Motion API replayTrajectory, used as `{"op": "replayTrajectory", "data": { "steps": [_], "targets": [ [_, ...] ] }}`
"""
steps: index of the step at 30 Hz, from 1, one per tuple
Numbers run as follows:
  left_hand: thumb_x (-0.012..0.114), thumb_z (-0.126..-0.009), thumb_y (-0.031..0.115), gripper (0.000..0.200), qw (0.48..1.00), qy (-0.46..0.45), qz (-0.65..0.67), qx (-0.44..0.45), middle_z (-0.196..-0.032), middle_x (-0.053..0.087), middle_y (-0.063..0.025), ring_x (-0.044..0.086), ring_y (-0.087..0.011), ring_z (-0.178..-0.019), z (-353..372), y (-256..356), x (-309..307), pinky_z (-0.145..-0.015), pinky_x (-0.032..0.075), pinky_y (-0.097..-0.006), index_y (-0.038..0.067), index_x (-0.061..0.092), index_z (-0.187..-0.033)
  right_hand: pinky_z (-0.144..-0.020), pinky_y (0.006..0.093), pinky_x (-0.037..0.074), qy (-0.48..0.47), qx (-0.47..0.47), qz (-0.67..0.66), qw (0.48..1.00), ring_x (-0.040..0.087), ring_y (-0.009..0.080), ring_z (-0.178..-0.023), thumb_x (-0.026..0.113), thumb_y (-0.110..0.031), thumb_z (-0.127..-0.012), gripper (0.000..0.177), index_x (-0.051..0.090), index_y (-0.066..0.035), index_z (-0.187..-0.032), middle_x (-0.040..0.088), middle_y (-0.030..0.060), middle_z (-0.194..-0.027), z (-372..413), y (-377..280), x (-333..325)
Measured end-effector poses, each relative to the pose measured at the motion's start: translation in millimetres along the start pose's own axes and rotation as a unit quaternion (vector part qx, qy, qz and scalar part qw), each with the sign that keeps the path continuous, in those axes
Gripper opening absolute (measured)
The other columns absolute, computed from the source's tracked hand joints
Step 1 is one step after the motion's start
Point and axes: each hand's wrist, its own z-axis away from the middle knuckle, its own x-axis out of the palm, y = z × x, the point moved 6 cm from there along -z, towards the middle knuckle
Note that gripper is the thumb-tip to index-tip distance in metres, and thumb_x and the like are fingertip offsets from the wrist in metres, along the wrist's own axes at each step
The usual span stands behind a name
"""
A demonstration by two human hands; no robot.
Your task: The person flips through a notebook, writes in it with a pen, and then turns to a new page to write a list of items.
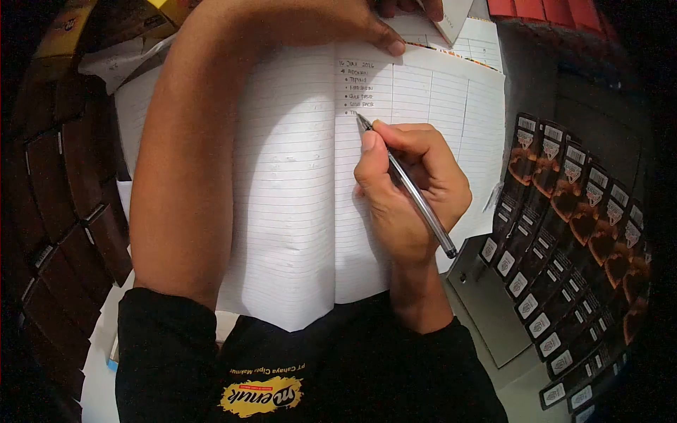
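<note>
Your open notebook (282,233) lies before you, your left hand (345,25) at its top edge, thumb on the paper — the rest is partly cut off, so I cannot tell its grip. Your right hand (412,173) pinches the pen (417,190) near the right page's upper-left corner, apparently mid-entry; continuing calls for a light, steady pinch. The last word is hard to read.

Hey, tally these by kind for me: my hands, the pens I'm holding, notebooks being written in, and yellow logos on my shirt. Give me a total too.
Hands: 2, the left hand and the right hand
Pen: 1
Notebook: 1
Yellow logo: 1
Total: 5
</note>
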Motion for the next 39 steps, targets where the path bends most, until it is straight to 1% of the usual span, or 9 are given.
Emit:
{"op": "replayTrajectory", "data": {
  "steps": [2,5,7,13,26,28,31,37,39],
  "targets": [
    [0.085,-0.085,0.008,0.052,1.000,-0.011,0.022,-0.018,-0.129,0.071,-0.0177,0.068,-0.0250,-0.122,2,-5,3,-0.112,0.053,-0.0373,0.000,0.065,-0.132,-0.064,0.0213,0.057,0.000,-0.002,-0.003,1.000,0.069,0.0081,-0.076,0.079,0.008,-0.087,0.013,0.072,0.006,-0.098,0.072,0.0098,-0.091,1,-1,-1],
    [0.086,-0.085,0.009,0.051,0.998,0.027,0.003,0.060,-0.128,0.071,-0.0170,0.068,-0.0244,-0.123,10,2,4,-0.112,0.053,-0.0369,0.001,0.065,-0.132,-0.063,0.0210,0.057,0.011,0.001,-0.010,1.000,0.069,0.0079,-0.075,0.080,0.007,-0.086,0.013,0.072,0.006,-0.097,0.072,0.0099,-0.091,3,-2,0],
    [0.086,-0.085,0.010,0.052,0.998,0.036,-0.034,0.027,-0.128,0.071,-0.0167,0.068,-0.0236,-0.122,8,2,6,-0.112,0.053,-0.0365,0.001,0.065,-0.131,-0.063,0.0209,0.057,0.016,0.005,-0.013,1.000,0.069,0.0078,-0.075,0.080,0.007,-0.086,0.013,0.072,0.006,-0.097,0.072,0.0100,-0.091,2,-1,0],
    [0.087,-0.084,0.012,0.053,0.995,0.053,-0.074,0.035,-0.126,0.072,-0.0146,0.068,-0.0228,-0.119,11,5,7,-0.109,0.054,-0.0362,0.002,0.066,-0.132,-0.062,0.0207,0.057,0.005,0.002,-0.014,1.000,0.069,0.0072,-0.075,0.079,0.007,-0.087,0.013,0.072,0.005,-0.097,0.071,0.0094,-0.090,1,-1,0],
    [0.088,-0.083,0.013,0.053,0.996,0.042,-0.075,0.039,-0.126,0.073,-0.0137,0.068,-0.0227,-0.118,4,3,4,-0.107,0.054,-0.0363,0.003,0.068,-0.130,-0.062,0.0209,0.056,0.012,-0.006,-0.009,1.000,0.069,0.0074,-0.075,0.080,0.006,-0.087,0.013,0.072,0.005,-0.098,0.071,0.0091,-0.089,2,0,-1],
    [0.088,-0.083,0.013,0.052,1.000,-0.007,-0.014,-0.015,-0.126,0.073,-0.0142,0.069,-0.0230,-0.118,1,0,0,-0.109,0.054,-0.0367,0.002,0.068,-0.130,-0.062,0.0208,0.056,0.004,-0.010,-0.007,1.000,0.069,0.0075,-0.075,0.080,0.006,-0.087,0.013,0.072,0.005,-0.098,0.071,0.0093,-0.089,1,0,-1],
    [0.088,-0.083,0.012,0.052,0.999,0.032,-0.027,0.019,-0.126,0.073,-0.0143,0.069,-0.0231,-0.118,-7,-21,6,-0.108,0.054,-0.0361,0.002,0.068,-0.130,-0.062,0.0207,0.056,0.011,-0.011,-0.012,1.000,0.069,0.0074,-0.075,0.079,0.006,-0.088,0.013,0.071,0.006,-0.097,0.071,0.0090,-0.089,2,0,0],
    [0.087,-0.084,0.011,0.051,0.996,0.044,-0.069,0.017,-0.126,0.073,-0.0149,0.069,-0.0229,-0.119,9,6,8,-0.109,0.054,-0.0360,0.003,0.067,-0.131,-0.062,0.0199,0.055,0.009,0.001,-0.013,1.000,0.068,0.0066,-0.076,0.078,0.007,-0.088,0.012,0.071,0.006,-0.098,0.070,0.0083,-0.090,3,0,0],
    [0.087,-0.084,0.011,0.051,0.999,0.027,-0.025,0.001,-0.126,0.073,-0.0151,0.069,-0.0228,-0.119,2,0,2,-0.109,0.054,-0.0361,0.002,0.067,-0.131,-0.062,0.0202,0.055,0.011,0.008,-0.022,1.000,0.068,0.0068,-0.076,0.078,0.007,-0.089,0.012,0.071,0.006,-0.098,0.070,0.0087,-0.091,3,-1,0]
  ]
}}
